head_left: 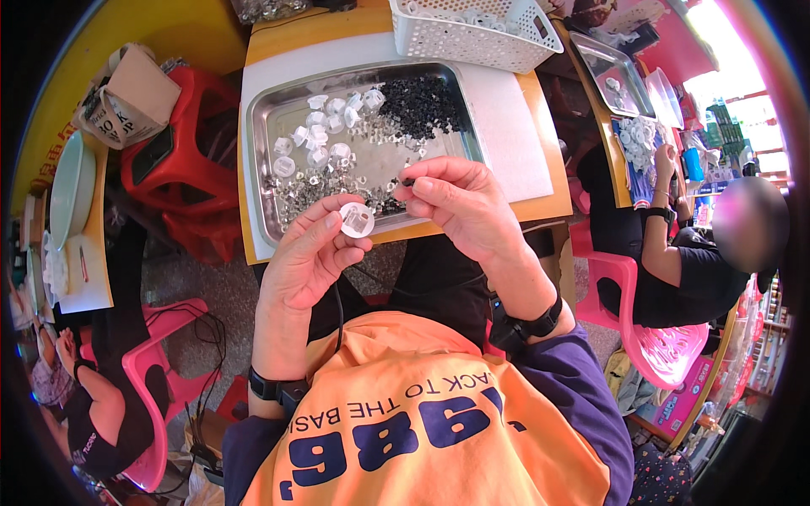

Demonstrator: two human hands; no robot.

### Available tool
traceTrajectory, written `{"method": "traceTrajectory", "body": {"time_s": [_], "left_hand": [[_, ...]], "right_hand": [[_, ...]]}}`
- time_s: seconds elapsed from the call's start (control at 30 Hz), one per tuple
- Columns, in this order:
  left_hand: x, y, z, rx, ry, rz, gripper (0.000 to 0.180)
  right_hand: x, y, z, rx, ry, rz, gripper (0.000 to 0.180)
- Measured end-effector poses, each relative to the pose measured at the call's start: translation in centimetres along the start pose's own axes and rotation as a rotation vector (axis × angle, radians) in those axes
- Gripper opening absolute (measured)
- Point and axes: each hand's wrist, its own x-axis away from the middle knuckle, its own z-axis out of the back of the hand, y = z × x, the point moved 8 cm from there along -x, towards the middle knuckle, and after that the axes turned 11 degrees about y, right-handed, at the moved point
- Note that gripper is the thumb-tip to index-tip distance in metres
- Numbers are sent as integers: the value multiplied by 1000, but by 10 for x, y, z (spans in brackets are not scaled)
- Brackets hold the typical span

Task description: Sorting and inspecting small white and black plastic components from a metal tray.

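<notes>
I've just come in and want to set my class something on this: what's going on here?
A person's left hand holds a round white plastic piece. The right hand pinches a small dark piece, apart from it. Beyond them, a metal tray holds white pieces, black bits and small metal parts.

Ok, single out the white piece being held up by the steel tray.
The round-rimmed white piece, pinched between the fingers of the left hand; the other white pieces lie loose in the tray.
</notes>
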Motion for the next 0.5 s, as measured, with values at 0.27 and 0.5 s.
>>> {"method": "traceTrajectory", "body": {"time_s": [0.27, 0.5], "left_hand": [[3, -2, -2, 12, 4, 22, 33], [5, -1, -3, 12, 11, 34, 33]], "right_hand": [[5, 26, -8, -507, -124, -343, 10], [7, 37, -7, -626, -86, -481, 10]]}}
